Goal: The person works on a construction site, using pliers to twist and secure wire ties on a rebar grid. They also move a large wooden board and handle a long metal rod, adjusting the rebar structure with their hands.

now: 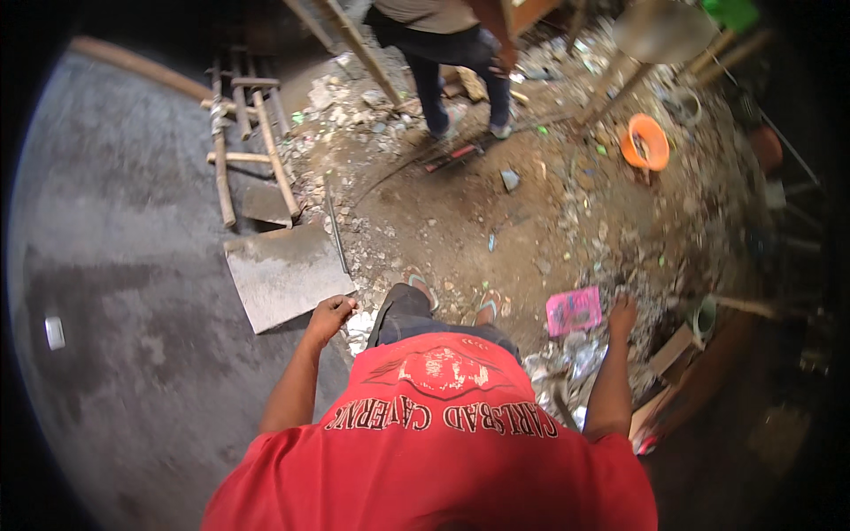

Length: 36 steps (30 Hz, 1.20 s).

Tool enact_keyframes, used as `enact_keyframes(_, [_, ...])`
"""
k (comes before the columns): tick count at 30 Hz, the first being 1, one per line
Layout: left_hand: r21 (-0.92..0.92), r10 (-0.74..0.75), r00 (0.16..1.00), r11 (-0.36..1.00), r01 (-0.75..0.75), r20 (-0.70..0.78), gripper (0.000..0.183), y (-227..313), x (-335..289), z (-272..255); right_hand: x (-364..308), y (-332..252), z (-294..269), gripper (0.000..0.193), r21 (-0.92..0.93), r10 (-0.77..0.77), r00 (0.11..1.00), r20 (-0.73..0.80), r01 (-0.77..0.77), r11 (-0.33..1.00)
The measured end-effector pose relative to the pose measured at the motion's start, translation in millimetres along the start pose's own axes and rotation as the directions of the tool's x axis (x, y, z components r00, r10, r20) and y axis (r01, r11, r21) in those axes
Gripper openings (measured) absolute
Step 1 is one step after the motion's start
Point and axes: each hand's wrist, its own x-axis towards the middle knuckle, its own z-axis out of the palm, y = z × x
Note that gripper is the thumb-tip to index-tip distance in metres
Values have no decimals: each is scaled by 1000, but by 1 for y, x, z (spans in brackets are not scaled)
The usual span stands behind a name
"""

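My left hand [334,315] hangs beside my hip with its fingers loosely curled, and nothing shows in it. Close by, a flat grey-white board [292,270] lies on the ground at the edge of the dark floor. A thin metal rod [336,228] lies along the board's right edge, apart from the hand. On the other side, my right hand [622,317] hangs with its fingers stretched a little apart and holds nothing that I can see. A pink plastic piece [574,311] lies on the rubble just left of it.
Ahead stands another person [452,62], a red-handled tool [453,157] by their feet. A wooden frame of poles [257,150] lies far left. An orange bucket [645,143] is tipped at the right. Stones and litter cover the dirt ground [443,212]. Clear plastic [580,357] lies nearby.
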Motion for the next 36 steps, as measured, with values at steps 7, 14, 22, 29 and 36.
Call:
enact_keyframes(7, [-193, -201, 940, 970, 151, -276, 34, -104, 42, -71, -39, -154, 29, 30, 60, -244, 955, 171, 237, 970])
enact_keyframes(14, [-477, -456, 864, 821, 314, -216, 33, -225, 112, -150, -48, -344, 113, 23, 107, -451, 859, 243, 438, 893])
enact_keyframes(22, [-646, -427, 890, 727, 232, -161, 29, -194, 222, -326, -58, -590, 189, 20, 117, -662, 712, 235, 655, 747])
enact_keyframes(29, [-621, -222, 917, 783, -34, -330, 29, -51, 306, -452, -62, -794, 271, 19, 253, -727, 615, 304, 684, 684])
enact_keyframes(36, [-578, -228, 910, 816, -16, -346, 28, -16, 387, -492, -13, -962, 404, 19, 386, -775, 551, 308, 673, 631])
